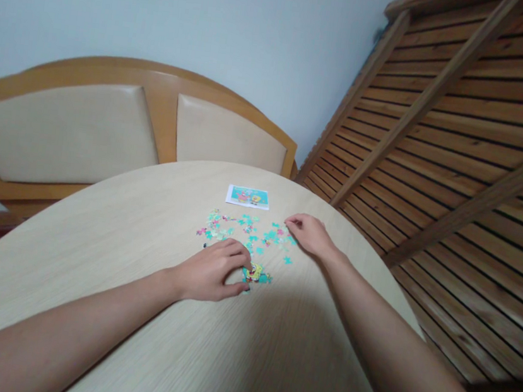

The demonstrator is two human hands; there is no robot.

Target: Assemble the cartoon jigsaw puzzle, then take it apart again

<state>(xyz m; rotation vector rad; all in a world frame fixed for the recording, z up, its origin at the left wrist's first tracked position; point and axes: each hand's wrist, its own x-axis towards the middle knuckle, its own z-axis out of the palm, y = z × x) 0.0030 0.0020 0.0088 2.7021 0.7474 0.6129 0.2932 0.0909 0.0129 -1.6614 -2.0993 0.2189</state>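
A small joined section of jigsaw puzzle [256,273], with a yellow cartoon figure on teal, lies on the table in front of me. My left hand [218,270] rests at its left side, thumb and index finger apart and curved around that edge, the fingertips touching or close to it. Beyond it, loose jigsaw pieces [243,224] in teal, pink and pale colours are scattered. At their right edge my right hand [309,232] has thumb and index finger pinched together; whatever is between the tips is too small to make out.
A picture card [248,197] with two cartoon figures lies behind the loose pieces on the round pale wooden table [145,207]. A padded wooden headboard [74,125] stands behind the table's far left. Slatted wooden panelling [439,148] leans along the right side.
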